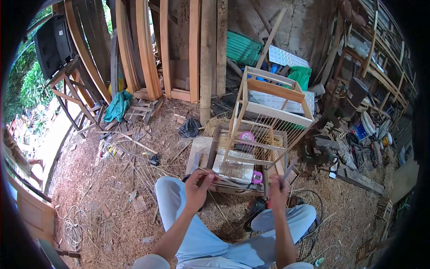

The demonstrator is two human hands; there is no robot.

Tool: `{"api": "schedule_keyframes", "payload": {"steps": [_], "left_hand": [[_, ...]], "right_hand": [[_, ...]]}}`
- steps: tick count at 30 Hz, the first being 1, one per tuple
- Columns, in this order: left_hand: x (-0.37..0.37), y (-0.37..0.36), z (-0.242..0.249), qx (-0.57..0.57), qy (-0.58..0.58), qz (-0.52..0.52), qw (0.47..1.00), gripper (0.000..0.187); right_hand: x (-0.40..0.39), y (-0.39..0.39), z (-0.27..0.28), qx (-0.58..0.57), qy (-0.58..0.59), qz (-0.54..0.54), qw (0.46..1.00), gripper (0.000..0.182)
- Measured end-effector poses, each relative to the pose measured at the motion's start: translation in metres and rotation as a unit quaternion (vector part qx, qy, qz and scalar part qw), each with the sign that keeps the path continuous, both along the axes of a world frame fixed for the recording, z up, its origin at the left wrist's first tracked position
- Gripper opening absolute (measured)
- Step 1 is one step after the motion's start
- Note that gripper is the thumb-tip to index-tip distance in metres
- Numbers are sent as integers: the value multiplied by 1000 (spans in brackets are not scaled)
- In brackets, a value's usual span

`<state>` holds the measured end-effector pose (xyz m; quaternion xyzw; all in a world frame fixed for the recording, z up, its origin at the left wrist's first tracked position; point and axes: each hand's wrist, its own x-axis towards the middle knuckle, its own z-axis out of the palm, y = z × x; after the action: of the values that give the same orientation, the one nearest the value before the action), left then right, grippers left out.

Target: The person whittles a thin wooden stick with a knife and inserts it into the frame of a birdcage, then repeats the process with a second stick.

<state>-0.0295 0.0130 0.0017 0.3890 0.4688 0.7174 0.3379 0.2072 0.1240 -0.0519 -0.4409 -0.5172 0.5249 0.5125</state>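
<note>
In front of my knees, my left hand (196, 190) is closed round a thin wooden stick (228, 180), which slants down to the right. My right hand (278, 192) grips a narrow grey knife-like tool (290, 169) that points up and to the right; its handle is hidden in the fingers. Just beyond my hands, a wooden cage frame (278, 111) with thin parallel bars stands tilted on a low wooden bench (204, 148). A pink tape measure (257, 177) lies on the bench between my hands, and a round pink item (246, 137) sits behind the bars.
Wood shavings and thin sticks cover the floor (121, 179). Long planks (148, 54) lean at the back left. A black plastic bag (190, 128) lies left of the bench. Buckets (365, 125) and scrap wood crowd the right; a coiled cord (74, 228) is at lower left.
</note>
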Motion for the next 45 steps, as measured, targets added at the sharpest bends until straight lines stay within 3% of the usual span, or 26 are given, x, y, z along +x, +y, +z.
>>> {"api": "schedule_keyframes", "payload": {"steps": [1, 4, 7, 9, 10, 11, 13, 14, 15, 16, 17, 18, 19, 21, 22, 25, 27, 29, 32, 33, 35, 36, 38, 40, 42, 45], "left_hand": [[5, 7, -5, -13, -52, 20, 998, 8], [17, 16, -19, 41, -131, -14, 990, 10], [21, 8, -23, 38, -173, -39, 983, 11], [17, -1, -19, -53, -216, -89, 971, 15], [10, -8, -10, -146, -136, -141, 970, 19], [8, -18, -1, -146, -137, -137, 970, 19], [13, -42, 26, -231, 202, -255, 917, 22], [19, -54, 45, -152, 232, -204, 939, 22], [21, -59, 59, -154, 231, -204, 939, 22], [20, -59, 73, -55, 389, -65, 917, 23], [17, -57, 82, 45, 526, 76, 846, 24], [14, -48, 83, 51, 562, 147, 812, 26], [10, -47, 73, 53, 562, 148, 812, 26], [2, -49, 44, -148, 386, 2, 911, 27], [-2, -49, 34, -145, 330, -38, 932, 23], [-2, -48, 28, -126, 413, 12, 902, 15], [-4, -44, 32, -113, 412, -5, 904, 11], [-4, -39, 32, -152, 335, -6, 930, 10], [7, -32, 36, -141, 311, -27, 940, 9], [10, -31, 36, -143, 301, -35, 942, 9], [14, -27, 37, -151, 302, -50, 940, 9], [15, -26, 36, -160, 299, -47, 939, 9], [15, -22, 34, -161, 310, -68, 935, 8], [18, -20, 32, -164, 319, -83, 930, 8], [23, -21, 31, -88, 367, -84, 922, 9], [28, -29, 46, -86, 356, -106, 924, 12]], "right_hand": [[-14, -14, 19, -37, 47, 60, 996, 25], [-44, -30, 34, -30, 157, 94, 983, 24], [-49, -23, 30, -47, 172, 110, 978, 24], [-48, -14, 22, -31, 199, 119, 972, 25], [-46, -10, 25, -40, 207, 114, 971, 24], [-46, -9, 30, -50, 216, 109, 969, 24], [-48, -5, 43, -37, 195, 83, 977, 25], [-47, -2, 44, -27, 151, 99, 983, 26], [-45, 0, 44, -18, 108, 114, 988, 26], [-45, 1, 46, -27, 92, 140, 985, 27], [-46, 0, 47, -30, 92, 142, 985, 27], [-48, -1, 48, -39, 98, 147, 984, 27], [-49, 0, 50, -46, 103, 153, 982, 27], [-50, 4, 51, -46, 113, 143, 982, 28], [-49, 7, 52, -47, 125, 129, 983, 30], [-41, 13, 58, 6, 94, 64, 993, 39], [-33, 11, 73, -16, 207, 85, 975, 49], [-23, 11, 68, 127, 64, 52, 988, 45], [-19, -11, 61, 163, -17, 88, 982, 41], [-19, -22, 61, 158, -19, 72, 985, 41], [-20, -42, 68, -5, 127, 205, 971, 40], [-20, -49, 70, -8, 128, 190, 973, 40], [-24, -57, 75, -117, 178, 324, 922, 41], [-30, -51, 79, -131, 166, 375, 903, 42], [-35, -44, 80, -173, 179, 431, 868, 40], [-24, -35, 89, -146, 86, 436, 884, 33]]}}
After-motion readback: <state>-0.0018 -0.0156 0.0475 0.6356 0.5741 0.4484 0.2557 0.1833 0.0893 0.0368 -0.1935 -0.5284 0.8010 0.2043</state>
